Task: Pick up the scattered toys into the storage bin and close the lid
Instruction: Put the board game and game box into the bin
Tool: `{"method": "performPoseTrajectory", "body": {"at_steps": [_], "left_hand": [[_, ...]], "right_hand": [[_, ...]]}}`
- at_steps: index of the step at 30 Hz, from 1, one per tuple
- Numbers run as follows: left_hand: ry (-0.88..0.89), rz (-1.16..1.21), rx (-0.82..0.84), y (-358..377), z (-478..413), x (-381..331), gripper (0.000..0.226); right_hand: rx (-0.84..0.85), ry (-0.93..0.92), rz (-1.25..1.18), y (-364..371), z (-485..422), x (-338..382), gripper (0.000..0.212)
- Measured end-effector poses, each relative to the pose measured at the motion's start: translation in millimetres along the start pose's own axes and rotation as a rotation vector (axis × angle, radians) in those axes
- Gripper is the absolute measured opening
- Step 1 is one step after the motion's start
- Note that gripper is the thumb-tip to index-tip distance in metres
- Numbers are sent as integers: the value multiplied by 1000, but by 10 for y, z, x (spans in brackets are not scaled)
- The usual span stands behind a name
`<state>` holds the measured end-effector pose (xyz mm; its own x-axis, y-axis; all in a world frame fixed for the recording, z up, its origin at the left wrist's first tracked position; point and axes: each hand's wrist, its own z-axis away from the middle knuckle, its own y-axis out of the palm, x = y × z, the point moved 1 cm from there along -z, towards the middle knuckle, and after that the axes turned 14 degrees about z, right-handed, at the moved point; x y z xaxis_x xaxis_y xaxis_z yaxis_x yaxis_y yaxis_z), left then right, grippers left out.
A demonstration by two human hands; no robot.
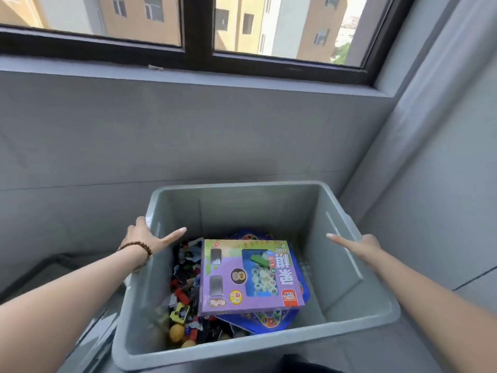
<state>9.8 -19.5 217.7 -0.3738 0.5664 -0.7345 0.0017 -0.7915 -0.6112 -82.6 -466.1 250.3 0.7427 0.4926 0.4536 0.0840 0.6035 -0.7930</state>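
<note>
Both bare forearms reach in from the lower corners toward a grey storage bin (242,184), which sits open-topped in the middle of the view, close to a grey wall (188,135) under a dark-framed window (197,36); the left hand (145,236), with a brown bead bracelet (137,247) at its wrist, grips the bin's left rim, thumb stretched straight along the inner side and the fingers (140,220) hooked over the outer edge; the right hand (361,244) clasps the right rim in the same way, thumb laid straight inside the wall, but its other fingers are hidden behind the plastic, so I cannot tell how they lie; whether the bin rests on the floor or is lifted is not clear from this angle; inside it a purple game box (250,278) lies flat on top, its clear window showing pale round pieces, with a green block (259,259) resting on that window; under the box lies a blue printed board (269,323), its edges sticking out toward the near side and the right; a heap of small toy pieces (185,289) in black, red and yellow fills the bin's left side, just beside the box; a yellow ball (176,332) sits in the near left corner of the heap.
</note>
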Motion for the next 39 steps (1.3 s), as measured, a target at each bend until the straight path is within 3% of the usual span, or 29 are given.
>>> {"method": "performPoseTrajectory", "body": {"at_steps": [9,20,26,28,33,39], "left_hand": [[50,-25,125,1186,-287,-365,112],[64,-108,112,1588,-559,-383,118],[89,-177,173,1443,-464,-428,111],[111,-203,167,1283,-397,-433,111],[178,-271,104,584,-222,-337,101],[204,-427,-40,-572,-136,200,89]], "right_hand": [[-34,126,-70,4,-743,-986,75],[-46,121,-30,217,-1263,-1260,132],[-73,113,80,215,-1142,-1225,130],[-139,44,187,189,-981,-1040,125],[-175,-274,198,281,-403,-134,86],[-49,-631,233,986,329,1156,81]]}}
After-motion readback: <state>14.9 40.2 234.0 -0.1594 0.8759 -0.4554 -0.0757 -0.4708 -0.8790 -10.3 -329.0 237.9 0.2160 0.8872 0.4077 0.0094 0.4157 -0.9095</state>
